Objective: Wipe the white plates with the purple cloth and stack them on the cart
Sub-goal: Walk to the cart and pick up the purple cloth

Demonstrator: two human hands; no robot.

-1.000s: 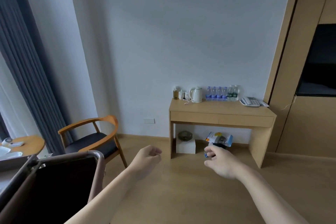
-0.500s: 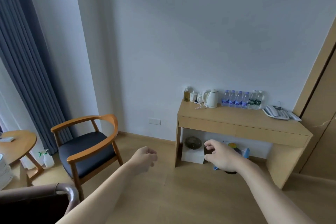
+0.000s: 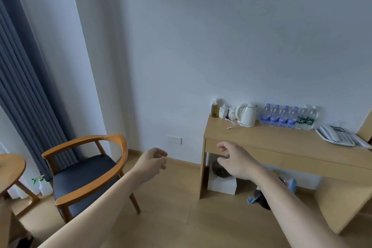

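The left hand at 7 o'clock and the right hand at 5 o'clock hover empty, fingers loosely curled. The right hand is in front of the desk's surface, which carries a kettle, water bottles and a telephone. I cannot tell where the white plates, purple cloth and cart are.

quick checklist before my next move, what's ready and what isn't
1. Left hand free: ok, fingers loosely curled, holding nothing.
2. Right hand free: ok, holding nothing.
3. Purple cloth in sight: not ok, none in this view.
4. White plates in sight: not ok, none in this view.
5. Cart in sight: not ok, out of frame.
6. Room to move: ok, bare floor between the chair and the desk.
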